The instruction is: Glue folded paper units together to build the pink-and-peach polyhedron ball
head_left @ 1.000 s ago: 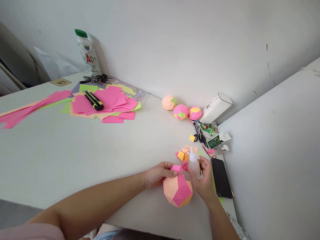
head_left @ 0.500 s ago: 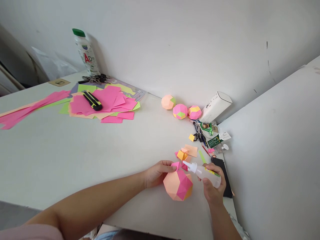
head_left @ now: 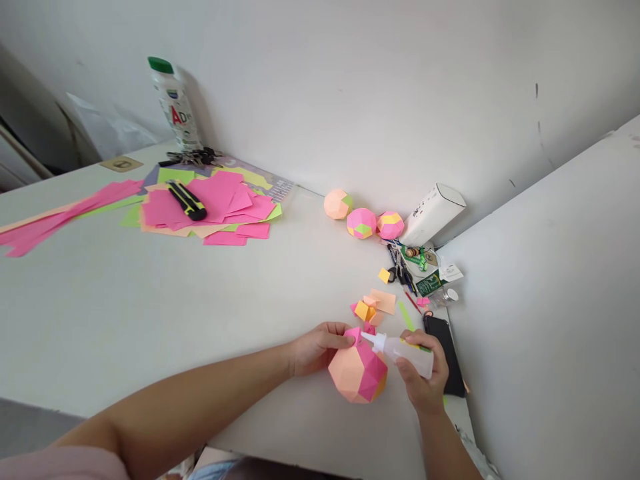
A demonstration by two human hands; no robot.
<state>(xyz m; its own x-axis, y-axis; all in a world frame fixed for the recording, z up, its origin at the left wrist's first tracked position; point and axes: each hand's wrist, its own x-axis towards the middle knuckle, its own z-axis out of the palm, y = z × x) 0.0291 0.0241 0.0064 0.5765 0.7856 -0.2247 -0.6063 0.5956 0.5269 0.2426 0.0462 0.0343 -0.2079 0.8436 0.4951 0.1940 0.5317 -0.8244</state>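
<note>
An orange and pink paper ball [head_left: 356,375] rests on the white table [head_left: 150,300] near its front right corner. My left hand [head_left: 315,347] grips the ball at its upper left, fingers pinched on a small pink flap. My right hand [head_left: 425,380] is wrapped round a small clear glue bottle [head_left: 400,347], held almost level. The bottle's white nozzle points left and touches the top of the ball beside the flap.
Small folded paper pieces [head_left: 373,307] lie just behind the ball, a black phone [head_left: 443,353] to its right. Three finished paper balls [head_left: 363,220] and a white box [head_left: 433,213] sit by the wall. Loose coloured sheets with a utility knife [head_left: 186,200], keys and a bottle [head_left: 175,107] are far left.
My right hand lifted the glue bottle, tipped it sideways and brought its nozzle down to the ball's top. My left hand stayed on the ball.
</note>
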